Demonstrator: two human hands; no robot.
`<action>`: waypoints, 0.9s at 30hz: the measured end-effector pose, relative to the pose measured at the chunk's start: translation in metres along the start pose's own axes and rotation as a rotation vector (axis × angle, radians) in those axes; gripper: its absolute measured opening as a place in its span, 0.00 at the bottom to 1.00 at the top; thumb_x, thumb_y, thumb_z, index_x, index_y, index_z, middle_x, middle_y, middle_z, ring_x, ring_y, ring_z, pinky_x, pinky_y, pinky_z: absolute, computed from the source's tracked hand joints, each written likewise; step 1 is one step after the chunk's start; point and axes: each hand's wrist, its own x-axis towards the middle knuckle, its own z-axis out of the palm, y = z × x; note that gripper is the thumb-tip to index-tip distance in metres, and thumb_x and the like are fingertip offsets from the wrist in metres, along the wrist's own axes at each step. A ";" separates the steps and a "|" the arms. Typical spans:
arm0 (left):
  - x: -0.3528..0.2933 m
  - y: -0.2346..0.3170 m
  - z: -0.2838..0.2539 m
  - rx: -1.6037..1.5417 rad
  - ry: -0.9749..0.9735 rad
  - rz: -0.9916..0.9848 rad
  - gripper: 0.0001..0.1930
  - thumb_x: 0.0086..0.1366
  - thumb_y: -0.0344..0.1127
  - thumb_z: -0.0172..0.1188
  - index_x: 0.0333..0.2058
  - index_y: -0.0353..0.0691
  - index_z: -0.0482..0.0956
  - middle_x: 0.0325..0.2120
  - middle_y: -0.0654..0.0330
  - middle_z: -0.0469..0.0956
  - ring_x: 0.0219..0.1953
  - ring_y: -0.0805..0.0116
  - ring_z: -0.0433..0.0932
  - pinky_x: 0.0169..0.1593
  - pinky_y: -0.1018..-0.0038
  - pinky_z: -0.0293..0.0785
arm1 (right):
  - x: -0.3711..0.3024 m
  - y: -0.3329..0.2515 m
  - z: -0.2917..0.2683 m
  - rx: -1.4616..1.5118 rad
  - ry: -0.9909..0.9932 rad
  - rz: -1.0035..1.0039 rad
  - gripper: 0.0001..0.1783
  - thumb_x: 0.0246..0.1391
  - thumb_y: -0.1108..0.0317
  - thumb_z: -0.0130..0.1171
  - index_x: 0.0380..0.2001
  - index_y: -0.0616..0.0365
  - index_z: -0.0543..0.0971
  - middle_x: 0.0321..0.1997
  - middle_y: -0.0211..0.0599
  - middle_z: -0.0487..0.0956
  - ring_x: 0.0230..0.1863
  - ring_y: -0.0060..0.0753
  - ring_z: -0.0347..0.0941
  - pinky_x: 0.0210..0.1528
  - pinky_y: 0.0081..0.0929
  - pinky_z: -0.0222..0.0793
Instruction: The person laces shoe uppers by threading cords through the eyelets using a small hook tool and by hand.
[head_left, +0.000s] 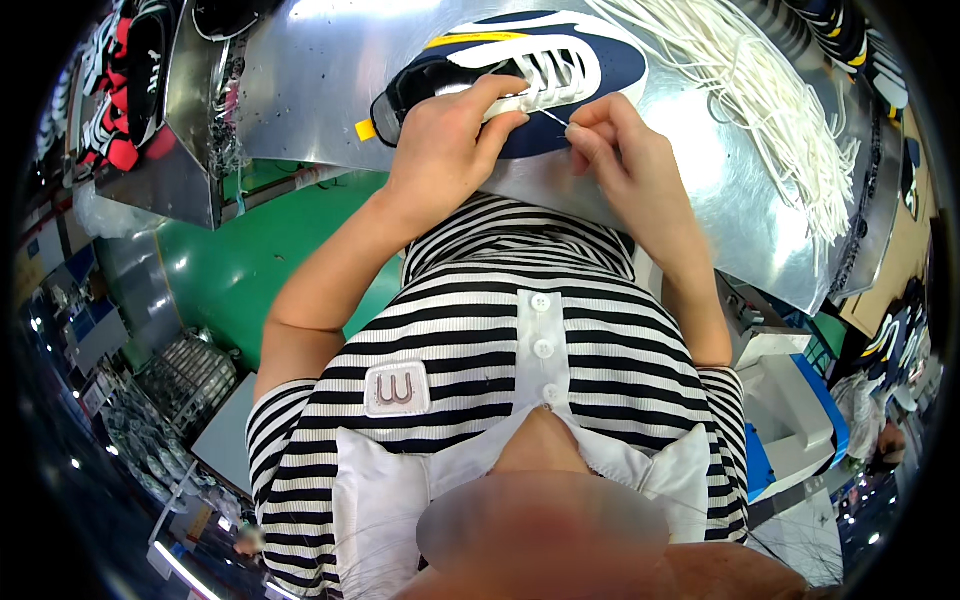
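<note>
A navy, white and yellow sneaker (500,50) lies on the metal table, its toe pointing right and its black-lined opening to the left. White lacing crosses its eyelet area. My left hand (440,140) grips the eyelet edge on the sneaker's near side, with the white strip between thumb and fingers. Beside the near side of the toe, my right hand (625,150) pinches a thin white shoelace (556,119), which runs taut from the eyelets. The lace's tip is hidden in my right fingers. A yellow tab (366,130) shows at the heel.
A thick bundle of loose white shoelaces (765,110) spreads over the right of the metal table (320,70). Black, white and red shoes (130,80) stand at the far left. A white and blue machine (795,400) is at my right, and more shoes sit at the right rim.
</note>
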 end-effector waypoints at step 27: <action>-0.009 -0.004 -0.002 -0.026 -0.104 -0.018 0.14 0.65 0.34 0.62 0.47 0.37 0.79 0.38 0.50 0.83 0.38 0.57 0.83 0.44 0.71 0.75 | -0.014 0.006 -0.011 -0.189 -0.001 -0.003 0.08 0.61 0.65 0.57 0.38 0.58 0.76 0.20 0.41 0.78 0.23 0.41 0.77 0.28 0.35 0.71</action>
